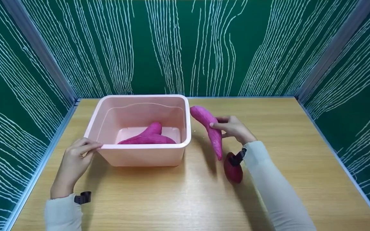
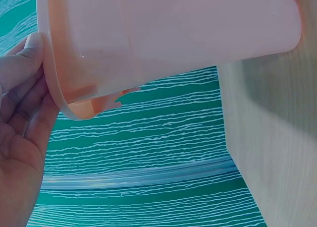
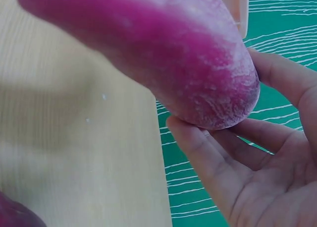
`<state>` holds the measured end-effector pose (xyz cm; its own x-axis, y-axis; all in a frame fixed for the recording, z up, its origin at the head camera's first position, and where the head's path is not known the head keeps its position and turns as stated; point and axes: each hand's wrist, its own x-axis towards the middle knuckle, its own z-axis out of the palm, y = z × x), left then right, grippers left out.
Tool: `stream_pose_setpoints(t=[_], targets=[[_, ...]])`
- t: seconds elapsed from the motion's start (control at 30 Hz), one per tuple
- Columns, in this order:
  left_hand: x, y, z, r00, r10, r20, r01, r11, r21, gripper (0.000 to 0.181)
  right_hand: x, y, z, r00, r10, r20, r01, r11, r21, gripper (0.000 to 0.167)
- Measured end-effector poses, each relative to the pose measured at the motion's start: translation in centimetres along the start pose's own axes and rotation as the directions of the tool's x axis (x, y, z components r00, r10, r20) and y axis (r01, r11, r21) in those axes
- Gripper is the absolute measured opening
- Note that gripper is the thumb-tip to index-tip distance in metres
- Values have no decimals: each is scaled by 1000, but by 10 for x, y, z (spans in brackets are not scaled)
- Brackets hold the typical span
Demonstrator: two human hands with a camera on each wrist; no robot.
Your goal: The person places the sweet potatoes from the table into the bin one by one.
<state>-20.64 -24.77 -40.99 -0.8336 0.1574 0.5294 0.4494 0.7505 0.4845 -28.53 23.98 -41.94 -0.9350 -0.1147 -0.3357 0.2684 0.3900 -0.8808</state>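
Observation:
My left hand (image 1: pixel 74 162) grips the front left corner of a pale pink plastic bin (image 1: pixel 143 146), thumb on one side of the rim and fingers on the other in the left wrist view. Inside the bin, two magenta sweet potatoes (image 1: pixel 148 139) lie crossed, their lower parts partly hidden by the front wall. To the bin's right, my right hand (image 1: pixel 234 129) pinches a long magenta sweet potato (image 1: pixel 207 120) between thumb and fingers. Its thick end points toward the bin, and its thin end hangs down over the table. The right wrist view shows its whitish, wrinkled skin (image 3: pixel 188 63) close up.
A dark red rounded object (image 1: pixel 233 173) lies on the wooden table (image 1: pixel 178 199) below my right wrist, partly covered by the wrist camera. Green walls (image 1: pixel 255 29) with white wavy lines enclose the table at the back and sides. Small pale specks lie on the wood.

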Motion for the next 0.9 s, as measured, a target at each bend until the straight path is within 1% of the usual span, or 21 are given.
stream_pose_setpoints(t=[0.13,0.37,0.47,0.67,0.9], targets=[[0,-1,0,1000,15,-11,-15,1000,0,24,0,-5,-1,1000,-14,4,14,1000,-14,64],[0,-5,2,996,81,-45,-81,997,-4,26,-2,-12,-3,999,-43,4,43,999,-12,62],[0,-4,2,996,78,-45,-79,997,-6,27,-3,-16,-4,999,-43,-4,43,999,-23,63],[0,-4,2,999,45,-27,-46,999,-11,26,-5,-24,-8,999,-44,-6,44,999,-29,66],[0,-3,1,999,45,-23,-45,999,-10,25,-7,-30,-9,998,-55,-16,54,998,-24,66]])
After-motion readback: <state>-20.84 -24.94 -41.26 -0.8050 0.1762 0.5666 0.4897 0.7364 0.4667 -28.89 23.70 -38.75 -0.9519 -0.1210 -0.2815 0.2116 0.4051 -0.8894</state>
